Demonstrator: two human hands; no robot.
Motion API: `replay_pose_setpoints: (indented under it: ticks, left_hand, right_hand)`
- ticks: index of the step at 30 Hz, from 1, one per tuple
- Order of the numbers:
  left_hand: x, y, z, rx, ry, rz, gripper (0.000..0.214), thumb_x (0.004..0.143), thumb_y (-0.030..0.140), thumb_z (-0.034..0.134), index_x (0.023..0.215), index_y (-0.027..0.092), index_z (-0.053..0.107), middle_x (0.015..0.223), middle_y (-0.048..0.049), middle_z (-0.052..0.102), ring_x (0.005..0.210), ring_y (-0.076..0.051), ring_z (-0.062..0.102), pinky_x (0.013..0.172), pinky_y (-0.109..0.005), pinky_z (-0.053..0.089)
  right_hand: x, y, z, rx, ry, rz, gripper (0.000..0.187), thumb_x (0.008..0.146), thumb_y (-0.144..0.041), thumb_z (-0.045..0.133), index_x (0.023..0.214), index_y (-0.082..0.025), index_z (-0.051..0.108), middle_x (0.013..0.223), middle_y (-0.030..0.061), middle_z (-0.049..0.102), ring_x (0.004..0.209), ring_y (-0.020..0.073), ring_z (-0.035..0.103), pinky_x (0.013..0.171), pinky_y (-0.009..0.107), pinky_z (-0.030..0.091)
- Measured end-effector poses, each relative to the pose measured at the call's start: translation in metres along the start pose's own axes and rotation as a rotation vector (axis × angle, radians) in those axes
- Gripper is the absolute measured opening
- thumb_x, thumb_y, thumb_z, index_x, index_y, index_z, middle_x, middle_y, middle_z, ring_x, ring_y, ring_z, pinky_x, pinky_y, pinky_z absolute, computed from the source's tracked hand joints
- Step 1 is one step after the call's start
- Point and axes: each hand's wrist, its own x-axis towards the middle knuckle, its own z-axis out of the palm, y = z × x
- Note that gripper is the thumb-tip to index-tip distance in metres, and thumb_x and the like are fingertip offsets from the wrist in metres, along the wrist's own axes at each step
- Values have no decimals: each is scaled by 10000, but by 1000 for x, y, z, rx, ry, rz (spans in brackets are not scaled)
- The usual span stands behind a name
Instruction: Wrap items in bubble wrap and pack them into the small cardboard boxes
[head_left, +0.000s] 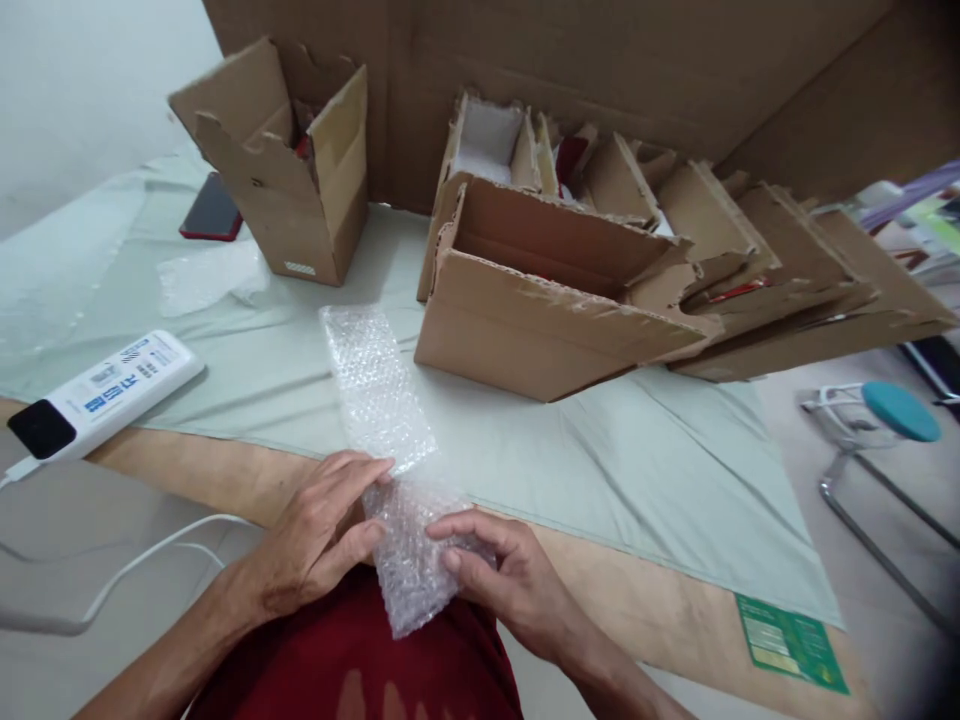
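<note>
A sheet of bubble wrap (420, 570) hangs over the table's front edge, in front of my red clothing. My left hand (330, 530) grips its left side, with the thumb on top and the fingertips at the upper corner. On the other side, my right hand (502, 575) pinches the wrap between thumb and forefinger. A clear strip of bubble wrap (379, 390) lies flat on the green cloth just beyond my fingers. Whether the strip and the held sheet are one piece I cannot tell.
Behind stand an open cardboard box (300, 180) and a row of cardboard compartments (555, 320). On the left lie a white power bank (120, 385), a dark phone (212, 208) and another bubble wrap piece (214, 275). A teal-topped stool (900, 410) stands at the right.
</note>
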Motion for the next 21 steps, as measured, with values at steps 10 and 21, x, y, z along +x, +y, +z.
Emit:
replay_pose_setpoints:
  ticks: [10,21]
  left_hand:
    - [8,-15,22,158,435,-355,442,991,367,571,1383,163,539,1053,-110,766,932,-241,752,826,-356,594]
    - [19,-24,23,560,517,-160,674,950,237,622,1545,94,341,804,-34,653,786,-245,621,821,-412,505]
  right_hand:
    - [88,-23,12,414,-64,-145,681,937,-563,643,1512,-282,408,1189,105,744,1058,239,704,764,344,547]
    - [97,5,10,-147,27,-411,883,973,-259,581,1649,-358,23,1396,116,626,1176,224,665,889,416,588]
